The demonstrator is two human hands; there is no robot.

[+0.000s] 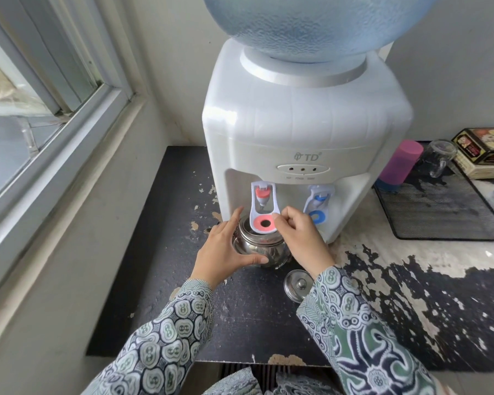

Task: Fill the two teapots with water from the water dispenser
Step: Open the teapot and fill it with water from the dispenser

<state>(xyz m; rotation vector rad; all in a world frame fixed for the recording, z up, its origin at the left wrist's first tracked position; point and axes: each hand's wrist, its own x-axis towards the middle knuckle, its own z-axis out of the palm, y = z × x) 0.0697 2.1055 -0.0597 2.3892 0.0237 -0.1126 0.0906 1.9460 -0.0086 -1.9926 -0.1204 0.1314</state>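
Observation:
A white water dispenser [305, 121] with a blue bottle on top stands on the black worktop. A shiny steel teapot [257, 246], lid off, sits under the red tap lever [264, 212]. My left hand [226, 252] cups the teapot's left side. My right hand [300, 238] has its fingers pinched on the right edge of the red lever. The teapot's steel lid [298, 285] lies on the worktop in front of it, partly under my right sleeve. The blue tap lever [317, 206] is to the right. I see only one teapot.
A black mesh tray [439, 212] lies to the right, with a pink cup [399, 163], a glass mug [438, 158] and a printed tin box [485, 152] at its far side. A window frame [69, 109] runs along the left wall. The worktop's front edge [240, 362] is near my body.

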